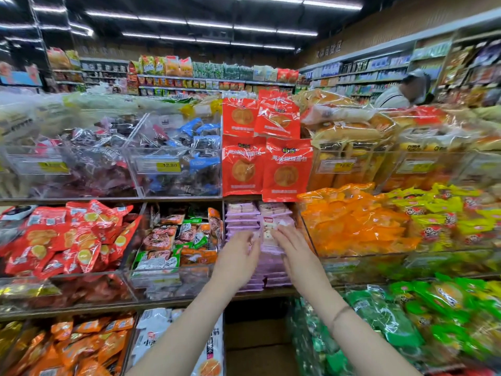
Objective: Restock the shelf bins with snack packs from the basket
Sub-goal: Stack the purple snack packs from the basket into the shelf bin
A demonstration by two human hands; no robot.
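Both my hands reach into the middle shelf bin, where pale purple snack packs (242, 216) lie stacked in two columns. My left hand (238, 257) and my right hand (294, 251) hold a purple-and-white pack (267, 232) between them, against the front of the right-hand stack (273, 278). The fingers are blurred by motion, so the exact grip is unclear. Above this bin hang red bread packs (287, 169). The basket is out of view.
Clear acrylic bins line the shelves: red packs (67, 237) at left, mixed noodle packs (173, 240) beside them, orange packs (355, 221) and yellow packs (439, 213) at right, green packs (406, 316) below. A person (401, 90) stands in the far right aisle.
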